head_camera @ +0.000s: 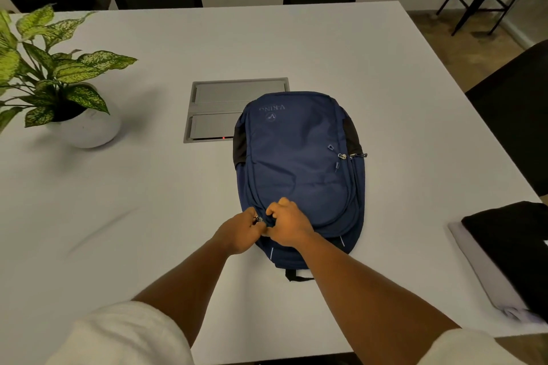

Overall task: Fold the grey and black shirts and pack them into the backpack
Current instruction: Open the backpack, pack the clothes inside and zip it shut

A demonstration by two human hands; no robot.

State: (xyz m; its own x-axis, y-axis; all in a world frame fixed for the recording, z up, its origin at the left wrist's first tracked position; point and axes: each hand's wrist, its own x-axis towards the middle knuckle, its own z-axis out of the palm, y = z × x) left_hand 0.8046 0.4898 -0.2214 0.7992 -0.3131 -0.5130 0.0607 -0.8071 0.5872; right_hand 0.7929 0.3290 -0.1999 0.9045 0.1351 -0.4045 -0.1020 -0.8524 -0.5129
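Your navy-blue fabric backpack lies flat on the pale grey table straight ahead of you, its long axis running away from you, the printed logo at the far end and the black carry loop at the near end; both of your hands meet on its near left corner, so the zip you need is already under your fingers and nothing has to be reached for. Your left hand is curled, pinching the small metal zipper pull between thumb and fingertips; your right hand is clenched on a fold of the bag's fabric just beside that pull, touching the left hand, apparently bracing the cloth. The zip looks closed along the visible curve, so I judge the opening as only beginning; the track arcs from your hands round the pack's edge, and the pull must follow that arc. The folded black shirt sits on top of the folded light grey shirt at the table's right edge, well apart from the bag and nearer your right arm; neither is packed yet.
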